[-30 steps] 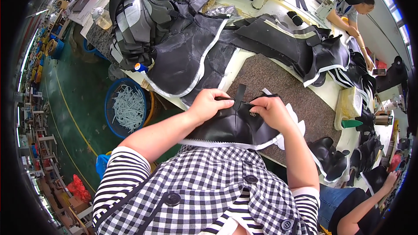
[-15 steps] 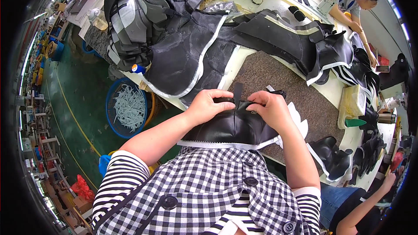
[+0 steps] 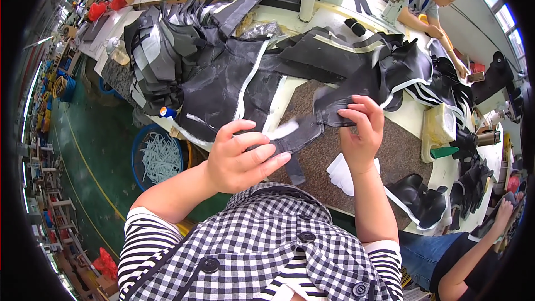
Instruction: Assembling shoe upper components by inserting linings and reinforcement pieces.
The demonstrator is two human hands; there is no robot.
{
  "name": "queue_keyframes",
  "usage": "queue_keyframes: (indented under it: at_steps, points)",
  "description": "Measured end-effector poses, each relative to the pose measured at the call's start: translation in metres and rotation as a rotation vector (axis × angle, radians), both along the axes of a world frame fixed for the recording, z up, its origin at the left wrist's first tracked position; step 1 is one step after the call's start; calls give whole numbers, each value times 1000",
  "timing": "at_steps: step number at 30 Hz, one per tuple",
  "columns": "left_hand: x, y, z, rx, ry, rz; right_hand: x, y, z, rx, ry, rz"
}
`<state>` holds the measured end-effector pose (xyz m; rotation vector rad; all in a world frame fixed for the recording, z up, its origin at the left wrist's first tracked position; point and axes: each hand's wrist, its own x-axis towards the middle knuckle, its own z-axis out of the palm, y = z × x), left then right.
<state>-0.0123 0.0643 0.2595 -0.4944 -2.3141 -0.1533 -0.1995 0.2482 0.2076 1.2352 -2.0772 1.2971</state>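
Left hand grips one side of the black piece, right hand has the other, over the brown mat, white pieces lying there, and there's the basket of strips out left

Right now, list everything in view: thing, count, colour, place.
black piece: one, black, centre
table: one, cream, centre
mat: one, brown, on table
white pieces: several, white, on mat
edged panels: several, black, white-trimmed, on table
pile: one, black and grey, table's left
spool: one, white, table's far side
basket: one, blue, left
strips: many, pale, in basket
sewing machine: at least one, white, upper right
people: two, light and dark tops, right
distant clutter: too small to count
left grip: one, bare, at black piece
right grip: one, bare, at black piece
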Motion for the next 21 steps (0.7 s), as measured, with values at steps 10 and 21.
queue_keyframes:
  at_steps: [10,21]
  points:
    - [12,47,-102,356,-824,-46,1,37,-117,516,-409,14]
    - [-66,64,-64,2359,-801,-126,111,-19,-41,106,-476,448]
